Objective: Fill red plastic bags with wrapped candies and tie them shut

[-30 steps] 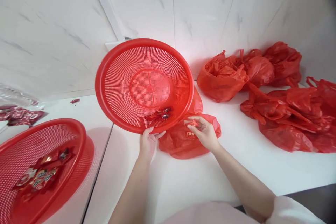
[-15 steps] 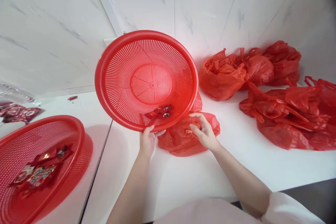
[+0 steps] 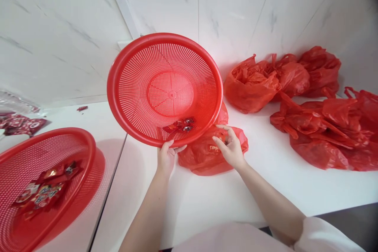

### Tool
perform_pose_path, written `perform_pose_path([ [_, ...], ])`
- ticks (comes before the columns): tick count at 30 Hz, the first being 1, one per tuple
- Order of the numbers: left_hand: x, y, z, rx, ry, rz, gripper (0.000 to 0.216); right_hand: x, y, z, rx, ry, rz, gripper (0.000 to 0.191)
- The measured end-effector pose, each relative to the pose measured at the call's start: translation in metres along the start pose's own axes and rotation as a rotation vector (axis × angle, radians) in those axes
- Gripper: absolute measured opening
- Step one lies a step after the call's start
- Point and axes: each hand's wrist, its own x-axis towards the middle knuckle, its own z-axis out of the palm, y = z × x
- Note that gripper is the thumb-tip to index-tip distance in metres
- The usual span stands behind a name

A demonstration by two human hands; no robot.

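Note:
A round red plastic colander [image 3: 171, 53] is tipped on its side so that its inside faces me. My left hand [image 3: 167, 159] grips its lower rim, thumb inside and fingers underneath. Several small red wrapped packets [image 3: 180, 126] lie together at the low side of the colander. Just right of the rim is my right hand [image 3: 232, 147], thumb and fingers apart with nothing seen between them. Under that hand and partly behind the colander a red plastic bag [image 3: 203, 161] rests on the white table.
At the left stands a second red colander [image 3: 91, 157] with several red packets [image 3: 44, 189] in it. Other packets [image 3: 25, 126] lie behind it. Red plastic bags [image 3: 252, 90] line the wall, and another heap of red bags [image 3: 327, 134] sits at the right. A seam [image 3: 109, 193] crosses the white tabletop.
Almost nothing differs. The view has shifted very slightly, and the fingers of my right hand have moved a little. The colander stays tipped in my left hand.

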Motion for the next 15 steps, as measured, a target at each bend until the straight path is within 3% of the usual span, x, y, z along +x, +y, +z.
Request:
perform_pose_path([
  [7, -0.0011, -0.0007, 0.0026, 0.006, -0.004, -0.025, 0.044, -0.001, 0.0065, -0.0031, -0.097, -0.118, -0.061, 0.025],
  [12, 0.001, -0.0007, -0.0005, -0.006, 0.005, -0.023, 0.045, -0.0002, 0.0083, 0.0016, -0.072, -0.04, -0.03, 0.027],
  [15, 0.0019, -0.0006, -0.0012, 0.001, 0.009, -0.008, 0.042, 0.0015, 0.0057, 0.0018, -0.118, -0.061, -0.104, 0.026],
])
